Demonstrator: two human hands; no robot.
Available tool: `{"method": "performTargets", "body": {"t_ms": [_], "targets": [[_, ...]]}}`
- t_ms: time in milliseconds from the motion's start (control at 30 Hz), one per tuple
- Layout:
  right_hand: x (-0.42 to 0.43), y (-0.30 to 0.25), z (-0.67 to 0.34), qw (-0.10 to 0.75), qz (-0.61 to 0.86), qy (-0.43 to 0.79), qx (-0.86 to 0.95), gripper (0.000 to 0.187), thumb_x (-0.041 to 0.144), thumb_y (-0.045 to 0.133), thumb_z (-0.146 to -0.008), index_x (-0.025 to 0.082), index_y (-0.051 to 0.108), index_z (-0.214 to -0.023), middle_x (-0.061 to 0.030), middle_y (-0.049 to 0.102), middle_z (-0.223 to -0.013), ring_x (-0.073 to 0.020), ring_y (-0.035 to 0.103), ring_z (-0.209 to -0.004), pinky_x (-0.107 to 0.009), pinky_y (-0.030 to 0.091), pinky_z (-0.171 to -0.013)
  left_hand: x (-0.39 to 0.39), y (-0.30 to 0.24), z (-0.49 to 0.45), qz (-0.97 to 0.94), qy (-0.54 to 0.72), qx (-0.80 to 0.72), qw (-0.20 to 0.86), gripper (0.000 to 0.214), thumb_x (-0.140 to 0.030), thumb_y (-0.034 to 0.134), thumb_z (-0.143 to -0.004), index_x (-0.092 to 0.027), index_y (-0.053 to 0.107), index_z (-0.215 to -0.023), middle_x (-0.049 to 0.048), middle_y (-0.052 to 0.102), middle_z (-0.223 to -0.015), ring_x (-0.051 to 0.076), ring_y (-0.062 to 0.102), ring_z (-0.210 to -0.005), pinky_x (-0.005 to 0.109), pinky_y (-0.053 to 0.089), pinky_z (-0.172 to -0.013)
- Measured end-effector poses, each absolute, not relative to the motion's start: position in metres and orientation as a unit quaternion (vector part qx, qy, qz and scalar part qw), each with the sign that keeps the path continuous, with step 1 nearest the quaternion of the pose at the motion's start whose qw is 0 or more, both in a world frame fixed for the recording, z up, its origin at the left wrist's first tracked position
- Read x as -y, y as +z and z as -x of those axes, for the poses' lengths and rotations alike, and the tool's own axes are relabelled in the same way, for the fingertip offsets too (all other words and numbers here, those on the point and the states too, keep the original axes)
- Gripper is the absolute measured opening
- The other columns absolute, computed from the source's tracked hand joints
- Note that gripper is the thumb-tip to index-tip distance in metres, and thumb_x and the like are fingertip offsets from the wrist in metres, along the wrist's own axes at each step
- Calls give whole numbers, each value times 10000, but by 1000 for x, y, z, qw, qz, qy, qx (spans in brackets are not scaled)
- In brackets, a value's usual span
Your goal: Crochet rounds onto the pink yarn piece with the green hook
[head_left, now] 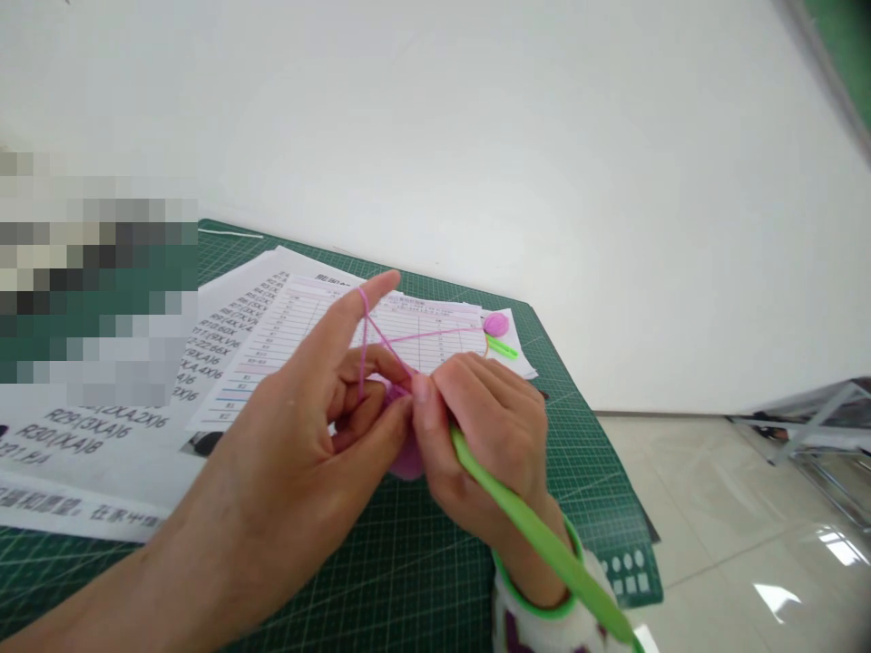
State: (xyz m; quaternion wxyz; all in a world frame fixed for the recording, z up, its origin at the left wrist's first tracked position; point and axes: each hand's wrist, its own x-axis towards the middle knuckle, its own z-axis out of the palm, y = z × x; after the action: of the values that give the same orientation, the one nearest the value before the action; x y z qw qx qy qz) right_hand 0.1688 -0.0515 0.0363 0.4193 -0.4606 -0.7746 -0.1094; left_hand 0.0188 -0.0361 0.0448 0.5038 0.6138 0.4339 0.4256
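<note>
My left hand pinches a small pink crochet piece, mostly hidden behind the fingers. Its index finger points up with pink yarn looped round it, and the strand runs down to the work. Close against it, my right hand is closed round a green-handled crochet hook, whose handle slants down to the lower right. The hook's tip is hidden at the fingertips. From the raised finger the yarn stretches right to a pink yarn ball lying on the papers.
Printed sheets with pattern rows cover the left and middle of a green cutting mat. Beside the yarn ball lies a bright green tool. A white wall rises behind, and a metal frame stands on the tiled floor at right.
</note>
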Motion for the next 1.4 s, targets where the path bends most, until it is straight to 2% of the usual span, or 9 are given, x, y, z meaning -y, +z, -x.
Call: {"method": "performTargets", "body": {"t_ms": [167, 267, 333, 400, 567, 767, 933, 1167, 1400], "targets": [[35, 16, -155, 519, 434, -170, 717, 302, 232, 445, -977, 222, 376, -683, 23, 440, -602, -127, 411, -588, -313, 322, -553, 32, 46, -22, -499, 497, -383, 597, 893, -31, 755, -637, -323, 455, -1426, -73, 717, -747, 131, 635, -643, 143, 547, -562], [30, 11, -153, 582, 380, -206, 688, 275, 259, 422, -987, 226, 393, -715, 23, 432, -588, -132, 420, -572, -303, 351, -525, 30, 49, -21, -464, 533, -336, 623, 774, -71, 801, -622, -320, 565, -1315, -81, 747, -716, 116, 660, -583, 119, 530, -500], [30, 11, -153, 602, 355, -212, 683, 249, 276, 419, -993, 220, 429, -750, 23, 449, -589, -129, 454, -565, -294, 396, -522, 29, 50, -19, -453, 500, -339, 655, 671, -81, 779, -707, -261, 574, -1320, -49, 760, -760, 115, 679, -630, 139, 556, -569], [34, 14, -155, 602, 347, -199, 691, 225, 286, 425, -996, 207, 475, -792, 16, 492, -607, -132, 522, -591, -294, 463, -554, 27, 49, -17, -425, 468, -341, 696, 650, -89, 773, -748, -246, 557, -1341, -41, 765, -763, 102, 678, -650, 129, 552, -611], [47, 25, -162, 587, 340, -146, 720, 182, 268, 480, -981, 174, 559, -847, -20, 603, -664, -150, 650, -714, -289, 586, -669, 18, 33, -14, -394, 472, -310, 725, 828, -208, 871, -604, -243, 543, -1364, 1, 785, -693, 161, 675, -587, 188, 562, -505], [53, 31, -171, 565, 336, -97, 747, 185, 249, 487, -971, 152, 634, -915, -38, 688, -718, -154, 682, -770, -319, 639, -792, 22, 48, -10, -390, 422, -359, 736, 653, -155, 813, -706, -316, 605, -1304, 3, 801, -813, 140, 690, -735, 160, 570, -668], [56, 34, -176, 565, 330, -67, 753, 223, 207, 500, -953, 119, 672, -841, -52, 703, -688, -133, 648, -680, -330, 636, -844, 23, 54, -10, -408, 427, -377, 714, 647, -156, 846, -648, -344, 655, -1237, -17, 777, -788, 150, 683, -716, 165, 568, -637], [61, 43, -183, 547, 342, -58, 762, 217, 107, 557, -863, 170, 612, -662, 17, 611, -559, -101, 537, -525, -355, 640, -786, 24, 51, -10, -428, 431, -374, 701, 698, -128, 812, -684, -333, 588, -1313, -35, 755, -741, 122, 656, -648, 165, 554, -625], [62, 44, -183, 546, 349, -24, 761, 267, 99, 536, -865, 176, 585, -614, 24, 585, -555, -86, 510, -527, -366, 625, -829, 19, 45, -12, -447, 423, -347, 708, 699, -108, 789, -704, -317, 570, -1334, -49, 732, -696, 123, 633, -592, 165, 529, -546]]}}
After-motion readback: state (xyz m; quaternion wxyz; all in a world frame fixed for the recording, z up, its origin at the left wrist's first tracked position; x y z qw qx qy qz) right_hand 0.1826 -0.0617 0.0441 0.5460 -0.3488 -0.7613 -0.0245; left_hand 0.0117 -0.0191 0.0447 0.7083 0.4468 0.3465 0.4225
